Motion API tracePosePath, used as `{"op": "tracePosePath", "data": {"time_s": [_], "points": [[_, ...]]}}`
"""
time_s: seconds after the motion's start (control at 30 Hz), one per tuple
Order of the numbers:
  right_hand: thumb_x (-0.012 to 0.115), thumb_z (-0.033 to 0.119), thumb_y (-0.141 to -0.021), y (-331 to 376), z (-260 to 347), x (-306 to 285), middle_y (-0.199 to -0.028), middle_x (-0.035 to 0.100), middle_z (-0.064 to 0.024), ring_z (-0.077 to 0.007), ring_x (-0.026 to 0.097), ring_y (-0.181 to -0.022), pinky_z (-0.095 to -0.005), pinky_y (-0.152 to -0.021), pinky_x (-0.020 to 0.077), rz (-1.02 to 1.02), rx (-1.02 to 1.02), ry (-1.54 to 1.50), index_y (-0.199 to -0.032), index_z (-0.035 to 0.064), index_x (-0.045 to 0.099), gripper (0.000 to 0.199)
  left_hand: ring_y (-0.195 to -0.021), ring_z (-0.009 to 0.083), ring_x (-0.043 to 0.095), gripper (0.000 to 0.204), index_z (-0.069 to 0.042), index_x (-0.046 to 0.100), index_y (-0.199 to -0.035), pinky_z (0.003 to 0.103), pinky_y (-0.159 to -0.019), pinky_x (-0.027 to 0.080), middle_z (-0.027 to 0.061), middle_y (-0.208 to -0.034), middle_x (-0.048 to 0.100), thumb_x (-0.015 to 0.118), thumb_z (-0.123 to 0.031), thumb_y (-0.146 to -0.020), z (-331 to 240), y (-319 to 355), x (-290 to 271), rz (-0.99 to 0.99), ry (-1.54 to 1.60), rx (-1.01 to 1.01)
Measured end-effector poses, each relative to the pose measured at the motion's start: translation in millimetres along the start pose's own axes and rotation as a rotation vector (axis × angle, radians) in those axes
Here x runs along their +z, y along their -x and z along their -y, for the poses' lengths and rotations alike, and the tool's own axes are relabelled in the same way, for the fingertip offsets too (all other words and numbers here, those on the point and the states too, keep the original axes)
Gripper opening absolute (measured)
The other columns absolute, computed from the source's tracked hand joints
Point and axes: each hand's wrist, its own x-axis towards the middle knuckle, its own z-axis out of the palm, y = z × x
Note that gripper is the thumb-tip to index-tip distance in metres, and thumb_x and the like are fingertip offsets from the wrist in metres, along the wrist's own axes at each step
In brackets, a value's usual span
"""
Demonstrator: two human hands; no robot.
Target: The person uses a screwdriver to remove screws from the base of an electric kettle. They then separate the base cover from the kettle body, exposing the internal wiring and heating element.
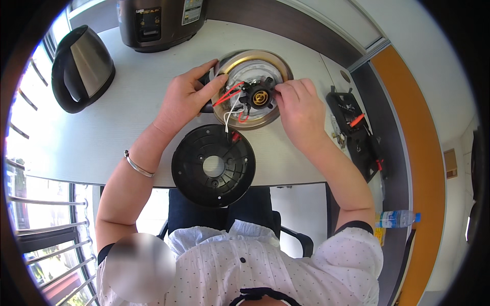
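Observation:
An upturned electric kettle (280, 57) lies on the table with its metal underside facing up. At its centre sits a round black connector (261, 98) with a brass-coloured ring, and red and white wires run out to its left. My left hand (188, 92) is closed on the kettle's left side, its thumb over the rim. The fingers of my right hand (301, 109) are pinched together at the connector's right side; what lies between them is hidden. Nearer me, a round black plastic base cover (191, 168) with a central hole overhangs the table's front edge. A white wire reaches its far edge.
A second steel kettle (97, 64) stands upright at the left. A dark rice cooker (163, 25) is at the back. On the right lie an open black tool case (347, 109) and an orange-red tool handle (357, 120). A water bottle (395, 219) is lower right.

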Motion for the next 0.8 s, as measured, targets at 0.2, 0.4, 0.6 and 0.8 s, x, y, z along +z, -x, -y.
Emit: {"op": "tracePosePath", "data": {"time_s": [0.2,0.4,0.6,0.8], "points": [[0.062,0.007,-0.070,-4.4,9.4,-9.2,-0.076,0.054,-0.0068,-0.0211,0.058,-0.073,-0.0310,-0.052,0.0495,0.224,0.062,0.124,-0.083,0.0050,0.054,0.015,-0.047,0.0033,0.041,0.050,0.002,0.057,-0.121,0.022,-0.044,0.033,0.0016,-0.052,0.052,0.066,-0.030,-0.084,4.7,-0.8,-0.5,-0.011,-0.025,0.050],[0.059,0.006,-0.071,-7.7,5.0,-10.9,-0.073,0.054,-0.0082,-0.0203,0.061,-0.066,-0.0312,-0.049,0.0503,0.312,0.002,0.128,-0.082,0.0044,0.051,0.014,-0.047,0.0035,0.039,0.050,0.003,0.057,-0.121,0.023,-0.044,0.033,0.0012,-0.050,0.049,0.065,-0.030,-0.084,-0.4,0.9,-0.2,-0.009,-0.046,0.049],[0.057,0.006,-0.076,-9.9,-3.7,-12.6,-0.075,0.057,-0.0100,-0.0241,0.062,-0.068,-0.0347,-0.057,0.0509,0.346,0.018,-0.028,-0.082,0.0037,0.053,0.008,-0.046,0.0047,0.037,0.051,0.002,0.057,-0.121,0.024,-0.044,0.031,0.0023,-0.049,0.048,0.065,-0.033,-0.084,-0.5,1.5,-1.6,-0.011,-0.081,0.057],[0.057,0.004,-0.075,-10.7,-5.1,-13.0,-0.074,0.058,-0.0108,-0.0269,0.061,-0.069,-0.0362,-0.061,0.0496,0.299,0.044,-0.133,-0.078,0.0028,0.055,0.004,-0.045,0.0060,0.038,0.052,0.000,0.057,-0.122,0.026,-0.044,0.032,0.0045,-0.048,0.049,0.065,-0.034,-0.083,-0.2,1.5,-0.1,-0.007,-0.084,0.069]]}}
